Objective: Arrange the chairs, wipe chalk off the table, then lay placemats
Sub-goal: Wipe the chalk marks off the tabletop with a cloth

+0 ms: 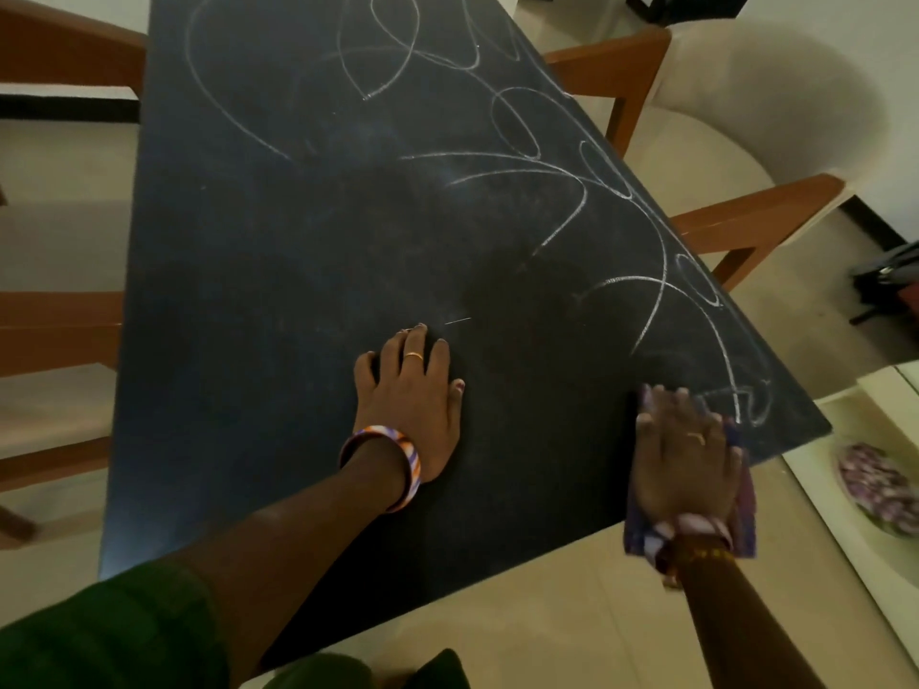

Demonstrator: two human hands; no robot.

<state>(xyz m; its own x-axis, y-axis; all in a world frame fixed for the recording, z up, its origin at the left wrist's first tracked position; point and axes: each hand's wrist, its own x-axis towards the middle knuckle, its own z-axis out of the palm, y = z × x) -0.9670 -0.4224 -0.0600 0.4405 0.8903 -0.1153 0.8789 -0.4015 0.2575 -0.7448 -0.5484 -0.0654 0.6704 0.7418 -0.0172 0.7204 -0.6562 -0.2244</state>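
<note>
A dark table (278, 300) carries white chalk scribbles (537, 156) over its far and right parts. My left hand (415, 405) rests flat on the near middle of the top, fingers spread, a striped bangle on the wrist. My right hand (684, 464) presses flat on a purple cloth (743, 494) at the table's near right edge, just short of the chalk loops by the corner. The cloth hangs partly over the edge and looks blurred.
A cream chair with wooden arms (756, 116) stands at the table's right side. Wooden chair frames (59, 330) show along the left side. A pale low surface with a purple patterned round thing (875, 484) sits at the right. Beige floor lies all around.
</note>
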